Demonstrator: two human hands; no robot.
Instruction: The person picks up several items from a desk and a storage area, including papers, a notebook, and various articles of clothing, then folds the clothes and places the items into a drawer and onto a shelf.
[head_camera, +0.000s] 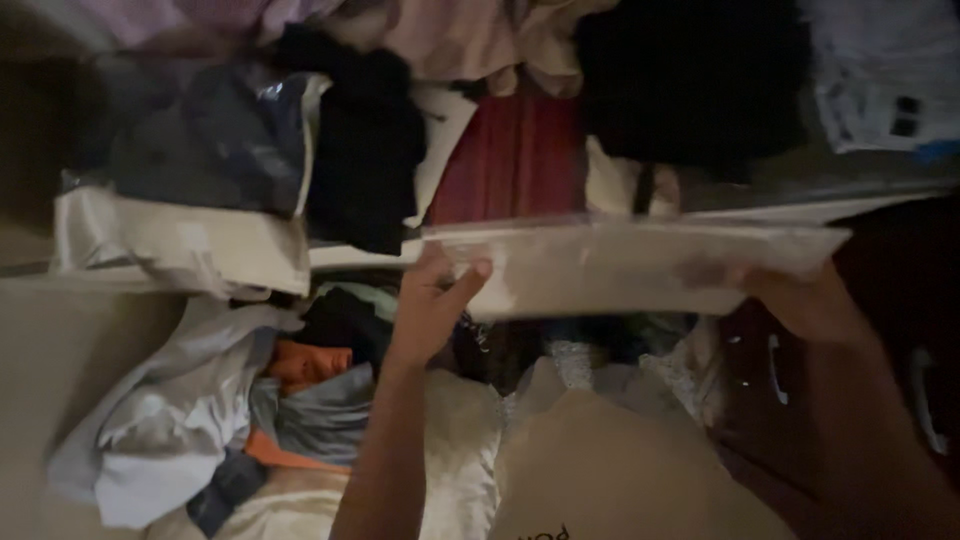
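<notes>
Left hand (432, 300) and right hand (800, 300) clamped on either end of a flat pale packet (630, 265), held level above heaped clothes (300, 390), red cloth (515, 160) beyond

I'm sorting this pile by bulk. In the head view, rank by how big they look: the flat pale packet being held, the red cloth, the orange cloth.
1. Flat pale packet, held by the left hand and right hand; it is nearest the camera, so it may look oversized.
2. Red cloth.
3. Orange cloth, mostly buried.

A single head-worn camera is looking steeply down, close above cluttered shelves (330, 255). It is facing a dim clothes pile (300, 400).
</notes>
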